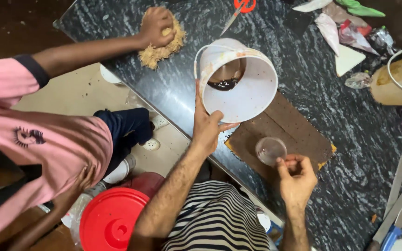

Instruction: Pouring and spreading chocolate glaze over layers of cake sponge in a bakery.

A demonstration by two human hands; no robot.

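Note:
My left hand (pixel 208 128) grips the rim of a white plastic bucket (pixel 247 88), tilted on its side over the counter, with a dark thick liquid (pixel 224 84) pooled inside. My right hand (pixel 296 176) holds a small clear plastic cup (pixel 271 150) by its edge, just below the bucket's mouth. Under both lies a brown perforated board (pixel 298 128) on the black speckled counter (pixel 187 60).
Another person in a pink shirt (pixel 38 139) presses a tan fibrous scrubber (pixel 161 46) on the counter at the far left. A red lid (pixel 110 218) lies below. Crumpled wrappers (pixel 345 28), a second white bucket (pixel 401 74), red-handled scissors (pixel 240 9) and metal strips (pixel 401 195) lie on the right.

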